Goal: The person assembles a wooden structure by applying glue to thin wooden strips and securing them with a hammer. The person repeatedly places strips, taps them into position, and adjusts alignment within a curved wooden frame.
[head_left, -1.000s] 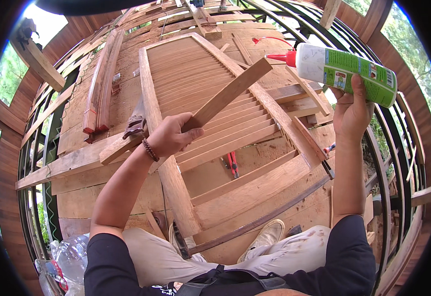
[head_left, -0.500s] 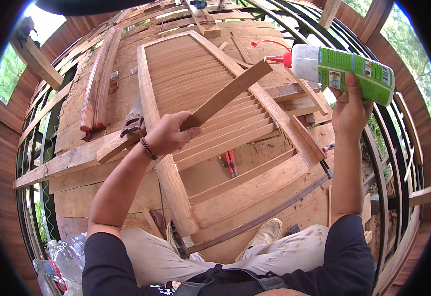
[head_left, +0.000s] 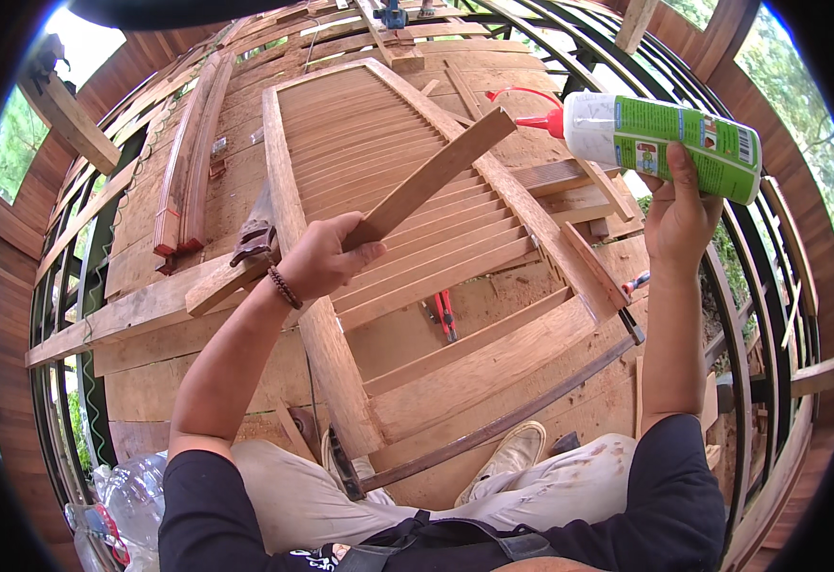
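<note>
My left hand (head_left: 326, 255) is closed around the near end of a thin wooden slat (head_left: 441, 179), which slants up to the right. In my right hand (head_left: 680, 214) is a white glue bottle (head_left: 665, 143) with a green label, tipped on its side. Its red nozzle (head_left: 539, 121) points left, close to the slat's far end; whether the two touch I cannot tell. Below both hands lies a louvered wooden frame (head_left: 326, 353), slats filling its far part and a gap open near its lower rail. A dark metal clamp bar (head_left: 522, 396) runs along the frame's near end.
A red utility knife (head_left: 446, 315) lies inside the gap of the frame. Long boards (head_left: 188, 162) are stacked at the left. Offcuts (head_left: 569, 181) rest to the right of the frame. Plastic bottles (head_left: 135, 500) stand at lower left, and my shoes (head_left: 507, 462) are at the near end.
The slat's far end has shifted slightly left and down, away from the nozzle. The bottle stays nearly in place, having dipped a little. Both hands keep their hold.
</note>
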`<state>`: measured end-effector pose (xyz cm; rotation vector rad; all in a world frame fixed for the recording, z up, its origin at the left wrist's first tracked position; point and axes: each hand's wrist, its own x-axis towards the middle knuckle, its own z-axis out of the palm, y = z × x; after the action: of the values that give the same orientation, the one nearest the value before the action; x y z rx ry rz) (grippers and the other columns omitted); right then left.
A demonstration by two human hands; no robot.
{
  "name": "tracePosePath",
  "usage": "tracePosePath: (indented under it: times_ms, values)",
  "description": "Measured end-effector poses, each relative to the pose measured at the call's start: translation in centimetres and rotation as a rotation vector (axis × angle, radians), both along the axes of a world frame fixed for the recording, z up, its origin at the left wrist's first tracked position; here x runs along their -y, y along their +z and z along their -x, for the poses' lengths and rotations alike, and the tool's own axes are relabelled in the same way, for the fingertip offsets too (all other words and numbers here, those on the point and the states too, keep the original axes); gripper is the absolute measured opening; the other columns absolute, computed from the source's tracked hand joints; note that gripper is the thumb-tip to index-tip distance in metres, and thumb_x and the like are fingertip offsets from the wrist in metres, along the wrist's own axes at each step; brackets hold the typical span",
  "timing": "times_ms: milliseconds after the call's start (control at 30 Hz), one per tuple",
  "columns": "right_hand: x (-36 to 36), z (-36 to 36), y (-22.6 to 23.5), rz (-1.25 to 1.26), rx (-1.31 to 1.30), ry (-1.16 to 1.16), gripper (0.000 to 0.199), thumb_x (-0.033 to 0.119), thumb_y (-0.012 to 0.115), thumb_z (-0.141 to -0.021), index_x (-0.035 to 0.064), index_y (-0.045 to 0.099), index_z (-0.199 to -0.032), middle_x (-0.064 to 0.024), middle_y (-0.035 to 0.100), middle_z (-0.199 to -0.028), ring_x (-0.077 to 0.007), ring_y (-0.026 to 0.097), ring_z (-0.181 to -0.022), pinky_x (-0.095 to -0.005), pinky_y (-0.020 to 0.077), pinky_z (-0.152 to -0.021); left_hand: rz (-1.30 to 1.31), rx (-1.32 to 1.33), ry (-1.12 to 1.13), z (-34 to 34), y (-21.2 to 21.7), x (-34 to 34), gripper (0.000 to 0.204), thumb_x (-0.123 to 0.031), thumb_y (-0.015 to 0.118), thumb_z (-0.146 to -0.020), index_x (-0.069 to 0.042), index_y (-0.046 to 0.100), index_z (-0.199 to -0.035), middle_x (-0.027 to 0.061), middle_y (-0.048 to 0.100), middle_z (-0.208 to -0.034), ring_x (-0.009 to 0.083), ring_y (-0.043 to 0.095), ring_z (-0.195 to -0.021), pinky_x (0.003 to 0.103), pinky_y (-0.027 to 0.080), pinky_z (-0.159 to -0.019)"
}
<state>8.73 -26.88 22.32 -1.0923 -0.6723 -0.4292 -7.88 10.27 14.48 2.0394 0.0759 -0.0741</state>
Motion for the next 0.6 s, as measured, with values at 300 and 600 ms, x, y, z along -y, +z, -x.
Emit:
tracePosePath:
  times_ms: [300,600]
  values:
    - [-0.2,0.2,0.5,-0.034,0.020,-0.022,0.040,0.010,0.074,-0.097,0.0055,0.057,-0.134,-0.0112,0.070,-0.123,-0.0247,0.073,-0.110,-0.0435,0.0668,-0.090,-0.275,0.335,0.035,-0.4,-1.7,-0.9,0.027,-0.023,0.067,-0.105,0.000,0.065,-0.121,0.0043,0.063,-0.083,0.0147,0.064,-0.076,0.032,0.051,-0.069]
    - [-0.3,0.1,0.3,0.034,0.029,-0.003,0.040,0.007,0.074,-0.097,0.0043,0.057,-0.133,-0.0127,0.070,-0.124,-0.0244,0.072,-0.112,-0.0444,0.0663,-0.092,-0.712,0.546,0.113,-0.3,-1.5,-0.8,0.047,-0.021,0.070,-0.099,-0.006,0.062,-0.142,0.0140,0.059,-0.092,0.0328,0.061,-0.089,0.044,0.052,-0.085]
